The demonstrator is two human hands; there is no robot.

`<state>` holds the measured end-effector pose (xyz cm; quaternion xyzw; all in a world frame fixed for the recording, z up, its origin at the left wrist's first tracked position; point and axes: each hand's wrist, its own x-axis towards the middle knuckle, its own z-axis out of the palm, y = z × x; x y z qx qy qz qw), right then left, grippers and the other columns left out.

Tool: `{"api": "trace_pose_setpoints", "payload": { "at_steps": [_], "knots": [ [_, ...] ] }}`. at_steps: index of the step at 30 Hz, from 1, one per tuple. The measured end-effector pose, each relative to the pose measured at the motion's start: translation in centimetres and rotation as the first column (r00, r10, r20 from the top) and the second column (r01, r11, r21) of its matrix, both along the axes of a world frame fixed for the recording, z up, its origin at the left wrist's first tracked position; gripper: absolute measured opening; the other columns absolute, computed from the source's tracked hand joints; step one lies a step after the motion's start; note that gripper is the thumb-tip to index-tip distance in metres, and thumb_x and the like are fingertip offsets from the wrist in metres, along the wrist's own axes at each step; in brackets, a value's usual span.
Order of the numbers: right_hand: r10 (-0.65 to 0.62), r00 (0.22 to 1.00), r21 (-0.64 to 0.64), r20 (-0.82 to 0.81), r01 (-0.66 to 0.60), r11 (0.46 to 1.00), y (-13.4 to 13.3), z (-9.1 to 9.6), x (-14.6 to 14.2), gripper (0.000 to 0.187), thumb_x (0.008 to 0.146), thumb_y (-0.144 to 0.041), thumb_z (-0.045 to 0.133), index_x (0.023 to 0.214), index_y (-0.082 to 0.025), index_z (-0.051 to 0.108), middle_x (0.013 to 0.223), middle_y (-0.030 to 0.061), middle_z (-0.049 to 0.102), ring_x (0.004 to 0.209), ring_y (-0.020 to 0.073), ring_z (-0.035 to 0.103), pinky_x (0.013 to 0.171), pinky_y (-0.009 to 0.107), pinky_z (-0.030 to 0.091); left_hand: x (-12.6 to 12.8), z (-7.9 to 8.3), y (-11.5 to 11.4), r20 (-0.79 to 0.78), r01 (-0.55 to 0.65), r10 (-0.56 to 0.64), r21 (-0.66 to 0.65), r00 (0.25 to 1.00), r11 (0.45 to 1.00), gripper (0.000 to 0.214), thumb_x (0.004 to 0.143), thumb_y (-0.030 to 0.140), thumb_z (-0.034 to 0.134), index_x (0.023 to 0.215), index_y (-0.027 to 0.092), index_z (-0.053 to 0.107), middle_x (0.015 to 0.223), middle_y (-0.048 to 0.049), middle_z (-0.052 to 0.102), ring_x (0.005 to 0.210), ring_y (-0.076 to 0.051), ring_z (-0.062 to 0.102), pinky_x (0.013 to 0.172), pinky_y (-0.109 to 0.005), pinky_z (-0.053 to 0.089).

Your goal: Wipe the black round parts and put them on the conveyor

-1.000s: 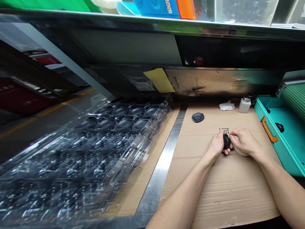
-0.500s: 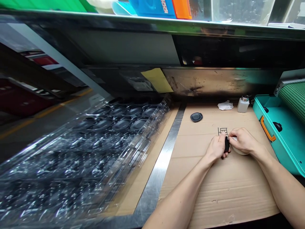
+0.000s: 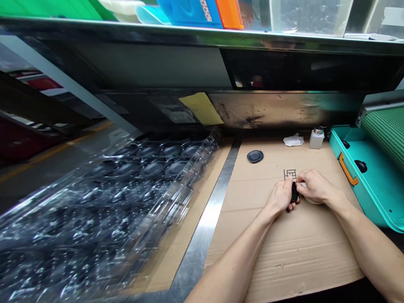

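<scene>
My left hand [image 3: 280, 195] is closed round a small black round part [image 3: 294, 194], held on edge over the cardboard sheet [image 3: 284, 244]. My right hand [image 3: 314, 187] is closed too, its fingertips pinched against the same black part, with something white partly hidden under its palm. A second black round part [image 3: 255, 156] lies flat on the cardboard farther back, a hand's length away from both hands.
A stack of clear plastic trays [image 3: 104, 198] holding several black parts fills the left. A metal strip [image 3: 208, 214] borders the cardboard. At the back stand a white bottle [image 3: 316, 137] and a crumpled tissue [image 3: 293, 141]. A teal bin [image 3: 369, 176] is at right.
Both hands have stayed together on the black part, turning it from face-on to edge-on. The camera view has drifted slightly, shifting everything a little left.
</scene>
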<state>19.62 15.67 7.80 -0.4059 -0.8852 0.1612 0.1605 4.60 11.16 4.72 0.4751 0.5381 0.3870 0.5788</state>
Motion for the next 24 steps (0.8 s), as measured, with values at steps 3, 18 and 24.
{"api": "trace_pose_setpoints", "payload": {
  "at_steps": [3,18,24],
  "knots": [
    [-0.037,0.998,-0.05,-0.047,0.035,0.998,-0.1,0.6,0.4,0.016,0.082,-0.019,0.056,0.072,-0.02,0.068,0.073,0.0017,0.07,0.066,0.0139,0.06,0.065,0.023,0.04,-0.4,0.5,0.7,0.193,-0.102,0.123,-0.111,0.973,0.989,0.061,0.098,0.054,0.027,0.073,0.01,0.061,0.052,-0.0067,0.059,0.034,-0.011,0.048,0.032,-0.02,0.034],
    [-0.171,0.94,0.182,-0.294,0.231,0.956,1.2,-1.0,0.7,0.019,0.093,-0.027,0.053,0.088,-0.019,0.07,0.086,0.0049,0.07,0.082,0.0176,0.064,0.075,0.027,0.044,-3.4,2.3,2.0,0.67,0.015,0.395,-0.518,0.628,0.855,0.05,0.101,0.039,0.022,0.101,0.004,0.058,0.067,-0.0104,0.059,0.048,-0.009,0.049,0.039,-0.014,0.043],
    [-0.197,0.938,0.182,-0.286,0.255,0.95,1.4,-1.1,1.0,0.019,0.093,-0.026,0.054,0.091,-0.019,0.071,0.089,0.0058,0.071,0.085,0.0184,0.065,0.077,0.028,0.045,-3.2,1.5,1.9,0.714,-0.025,0.322,-0.392,0.622,0.919,0.049,0.101,0.041,0.026,0.106,0.006,0.059,0.079,-0.0155,0.066,0.058,-0.015,0.061,0.051,-0.022,0.052]
  ]
}}
